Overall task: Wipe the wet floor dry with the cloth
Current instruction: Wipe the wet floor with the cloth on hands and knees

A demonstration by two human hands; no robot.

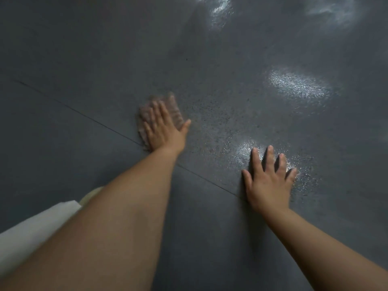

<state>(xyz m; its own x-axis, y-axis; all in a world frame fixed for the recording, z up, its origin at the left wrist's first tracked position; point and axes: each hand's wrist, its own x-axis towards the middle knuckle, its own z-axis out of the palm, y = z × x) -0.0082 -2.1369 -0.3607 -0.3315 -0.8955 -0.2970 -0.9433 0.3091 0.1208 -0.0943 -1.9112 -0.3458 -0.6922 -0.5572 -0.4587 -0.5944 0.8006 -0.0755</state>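
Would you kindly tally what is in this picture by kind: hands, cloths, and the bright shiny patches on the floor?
Hands: 2, the left hand pressing on the cloth, the right hand flat on the floor
Cloths: 1, the pinkish cloth
Bright shiny patches: 4, one in mid floor
Total: 7
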